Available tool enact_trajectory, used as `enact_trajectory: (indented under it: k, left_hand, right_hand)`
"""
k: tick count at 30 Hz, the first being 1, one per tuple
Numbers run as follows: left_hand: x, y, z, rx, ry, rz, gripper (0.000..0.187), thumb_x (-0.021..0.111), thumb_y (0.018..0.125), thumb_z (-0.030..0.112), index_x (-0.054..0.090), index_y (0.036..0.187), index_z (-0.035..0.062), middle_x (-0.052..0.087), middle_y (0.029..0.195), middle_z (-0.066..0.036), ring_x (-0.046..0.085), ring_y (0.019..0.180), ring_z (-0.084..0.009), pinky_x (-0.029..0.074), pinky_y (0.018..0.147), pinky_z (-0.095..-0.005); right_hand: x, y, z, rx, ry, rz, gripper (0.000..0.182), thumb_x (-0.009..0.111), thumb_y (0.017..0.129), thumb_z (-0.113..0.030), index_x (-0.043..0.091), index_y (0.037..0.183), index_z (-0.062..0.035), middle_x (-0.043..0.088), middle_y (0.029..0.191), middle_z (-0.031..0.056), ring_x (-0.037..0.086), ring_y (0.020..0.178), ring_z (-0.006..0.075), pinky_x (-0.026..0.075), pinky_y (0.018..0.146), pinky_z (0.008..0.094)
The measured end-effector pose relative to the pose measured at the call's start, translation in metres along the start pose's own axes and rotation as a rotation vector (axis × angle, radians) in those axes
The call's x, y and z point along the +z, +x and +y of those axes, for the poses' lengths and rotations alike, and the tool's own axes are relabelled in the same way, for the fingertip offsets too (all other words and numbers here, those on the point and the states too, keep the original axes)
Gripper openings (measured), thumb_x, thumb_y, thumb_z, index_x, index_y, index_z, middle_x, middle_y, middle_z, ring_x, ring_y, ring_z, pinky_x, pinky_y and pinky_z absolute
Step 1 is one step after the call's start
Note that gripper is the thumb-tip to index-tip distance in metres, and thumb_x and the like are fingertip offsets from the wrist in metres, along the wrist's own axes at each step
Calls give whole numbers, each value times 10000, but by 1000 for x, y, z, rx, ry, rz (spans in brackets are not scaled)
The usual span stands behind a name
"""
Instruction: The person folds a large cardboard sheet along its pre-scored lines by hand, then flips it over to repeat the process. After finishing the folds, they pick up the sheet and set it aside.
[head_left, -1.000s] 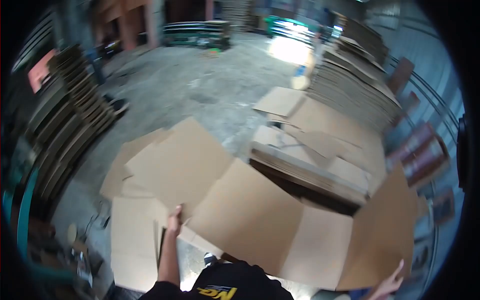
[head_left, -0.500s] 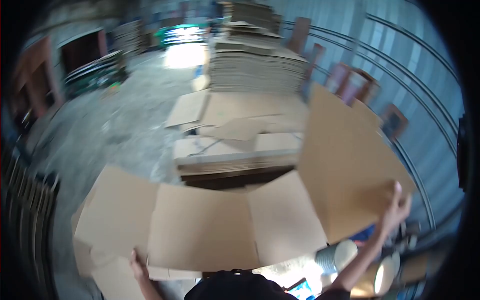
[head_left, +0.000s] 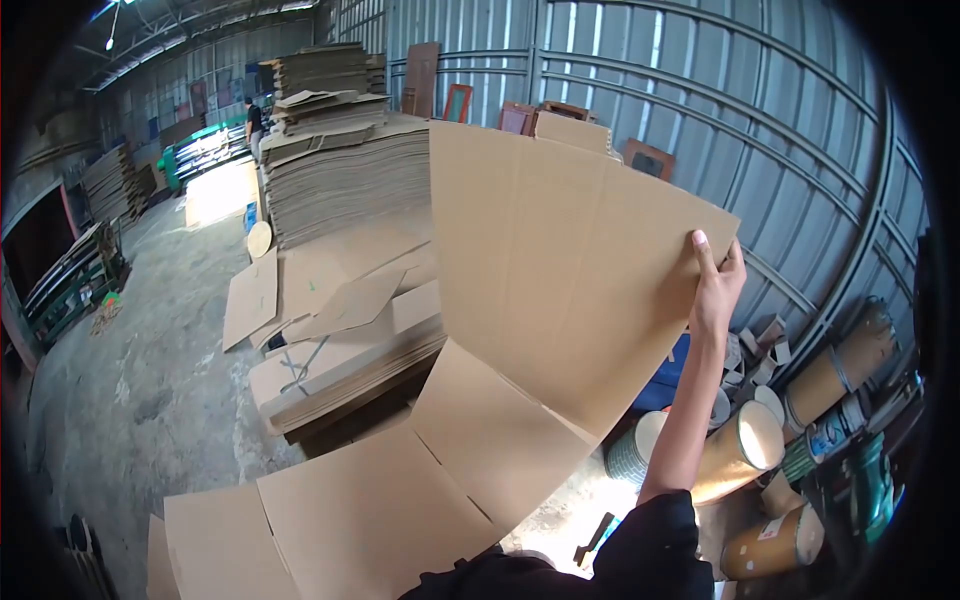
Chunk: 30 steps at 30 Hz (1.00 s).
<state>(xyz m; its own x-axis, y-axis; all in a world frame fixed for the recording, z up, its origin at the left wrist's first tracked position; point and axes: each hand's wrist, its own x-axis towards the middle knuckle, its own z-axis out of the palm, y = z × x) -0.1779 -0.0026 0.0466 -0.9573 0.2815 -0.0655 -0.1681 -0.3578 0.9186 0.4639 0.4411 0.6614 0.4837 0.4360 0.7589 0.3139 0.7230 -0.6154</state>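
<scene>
A large creased sheet of brown cardboard (head_left: 560, 270) spreads across the head view, slotted and folded into several panels. Its right panel stands raised, while the lower panels curve down towards the bottom left. My right hand (head_left: 716, 285) grips the upper right corner of that raised panel, thumb on the near face and fingers round the edge. My left hand is out of the picture; the lower left part of the sheet runs to the bottom of the frame.
Tall stacks of flat cardboard (head_left: 345, 185) stand ahead, with loose sheets (head_left: 320, 270) and a strapped bundle (head_left: 350, 365) in front. Cardboard drums (head_left: 740, 450) lie at the right by a metal wall (head_left: 690, 70). A person (head_left: 253, 125) stands far back near a green machine (head_left: 205, 150).
The view has swung to the right. My right hand has risen, lifting the right panel higher. My left hand, earlier on the sheet's lower left edge, has left the view.
</scene>
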Motion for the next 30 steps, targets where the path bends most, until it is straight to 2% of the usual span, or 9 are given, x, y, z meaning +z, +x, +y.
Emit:
enact_trajectory:
  k: [5,11,14,30]
  left_hand:
    - [40,20,-21,-143,16,-3,334,602,1072,234,619,1372,89,644,1048,-56,524,823,-112,471,693,-247]
    - [56,23,-31,-229,28,-16,330,600,1065,232,621,1361,86,645,1057,-60,530,843,-124,471,718,-263]
    - [57,24,-33,-255,30,-16,329,600,1062,231,623,1355,84,645,1062,-62,532,853,-130,471,730,-272]
    - [39,9,-24,-331,8,24,320,597,1045,225,629,1326,75,648,1087,-71,548,905,-161,469,797,-315]
  right_hand:
    - [-20,31,22,75,99,-21,339,768,979,-171,669,1250,6,733,1144,62,660,1026,128,504,930,293]
    - [-34,38,60,139,173,-37,357,769,980,-180,667,1277,-12,738,1170,60,671,1050,135,504,954,305]
    - [-34,33,73,144,158,-55,375,770,979,-253,658,1261,-31,732,1146,57,670,1046,139,514,944,319]
    - [-28,32,119,192,136,-85,385,785,971,-253,658,1251,-23,720,1176,62,662,1067,149,505,955,313]
